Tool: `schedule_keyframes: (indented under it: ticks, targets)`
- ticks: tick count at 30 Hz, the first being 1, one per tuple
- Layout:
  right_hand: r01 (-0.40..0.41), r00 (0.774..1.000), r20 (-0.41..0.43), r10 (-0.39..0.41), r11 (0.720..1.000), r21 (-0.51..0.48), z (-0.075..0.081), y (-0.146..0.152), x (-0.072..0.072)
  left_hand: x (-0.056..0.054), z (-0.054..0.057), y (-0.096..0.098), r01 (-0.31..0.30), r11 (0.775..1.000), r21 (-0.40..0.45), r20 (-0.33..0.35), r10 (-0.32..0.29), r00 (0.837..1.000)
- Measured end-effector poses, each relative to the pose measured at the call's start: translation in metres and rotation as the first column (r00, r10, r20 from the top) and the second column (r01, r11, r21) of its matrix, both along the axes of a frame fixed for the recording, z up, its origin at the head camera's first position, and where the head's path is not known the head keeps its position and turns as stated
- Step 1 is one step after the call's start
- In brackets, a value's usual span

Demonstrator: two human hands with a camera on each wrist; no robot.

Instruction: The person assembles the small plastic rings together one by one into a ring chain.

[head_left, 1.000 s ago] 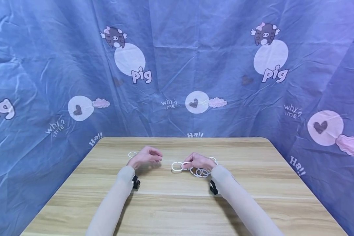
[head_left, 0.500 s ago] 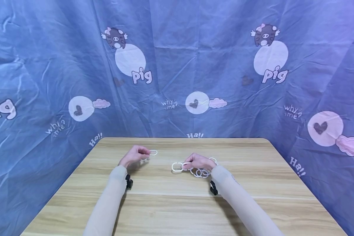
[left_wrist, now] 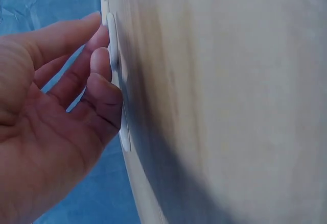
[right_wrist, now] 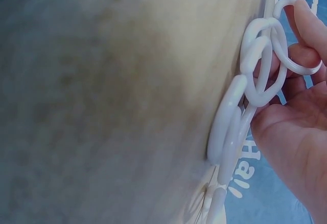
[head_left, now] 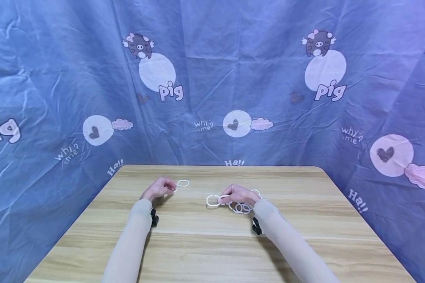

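Note:
Two white plastic chain links lie by my left hand (head_left: 159,187) at the table's far left. The thumb and fingertips pinch the edge of the nearer link (left_wrist: 113,40); the other link (head_left: 182,183) lies just beyond. In the left wrist view, a further link (left_wrist: 125,137) sits flat under the little finger. Right of centre, my right hand (head_left: 236,193) grips a chain of joined white links (right_wrist: 263,63) between thumb and curled fingers. One end link (head_left: 213,201) sticks out to the left. The rest of the chain is bunched beneath the hand, partly hidden by it.
The wood-grain table (head_left: 212,251) ends at a rounded far edge, close to a blue patterned curtain (head_left: 212,86) that hangs behind and along both sides. Each wrist carries a small black camera mount (head_left: 256,225).
My left hand has moved left and slightly down, from above the loose links to the nearer one, uncovering the other. The right hand and its chain have stayed in place.

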State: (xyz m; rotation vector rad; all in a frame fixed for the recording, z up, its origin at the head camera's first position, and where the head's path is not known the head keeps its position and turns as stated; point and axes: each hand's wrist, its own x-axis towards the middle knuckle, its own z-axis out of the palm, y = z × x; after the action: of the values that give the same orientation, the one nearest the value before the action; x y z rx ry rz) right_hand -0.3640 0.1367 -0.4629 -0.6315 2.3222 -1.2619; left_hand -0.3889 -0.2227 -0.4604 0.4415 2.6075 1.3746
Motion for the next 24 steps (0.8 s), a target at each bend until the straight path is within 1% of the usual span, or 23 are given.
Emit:
schedule_keyframes:
  ticks: [2, 4, 7, 11, 14, 18, 24]
  targets:
    - [-0.001, 1.000, 0.005, 0.001, 1.000, -0.004, 0.0003, -0.0002, 0.0009, 0.0014, 0.0005, -0.0003, 0.013, 1.000, -0.017, 0.014, -0.012, 1.000]
    - [-0.005, 1.000, 0.008, 0.005, 1.000, -0.012, 0.0006, -0.0004, 0.0018, 0.0028, 0.0009, -0.0006, 0.006, 1.000, -0.022, 0.028, -0.005, 1.000]
    - [-0.013, 1.000, 0.011, 0.013, 1.000, -0.020, 0.0012, -0.0007, 0.0025, 0.0043, 0.0020, -0.0003, -0.029, 0.999, -0.027, 0.041, 0.030, 0.999]
    - [-0.009, 1.000, 0.011, 0.009, 1.000, -0.016, 0.0009, -0.0002, 0.0023, 0.0041, 0.0033, 0.0014, -0.063, 0.995, -0.083, 0.023, 0.065, 0.998]
    - [-0.002, 1.000, 0.015, 0.003, 1.000, -0.013, 0.0016, 0.0001, 0.0023, 0.0026, 0.0037, 0.0031, -0.056, 0.991, -0.124, 0.014, 0.058, 0.998]
    - [0.000, 1.000, 0.021, 0.000, 1.000, -0.014, 0.0034, 0.0001, 0.0029, -0.0001, 0.0044, 0.0051, -0.021, 0.989, -0.144, 0.015, 0.024, 1.000]
    - [-0.007, 1.000, 0.018, 0.007, 1.000, -0.008, 0.0045, 0.0004, 0.0024, 0.0000, 0.0052, 0.0061, -0.001, 0.985, -0.170, 0.044, 0.009, 0.999]
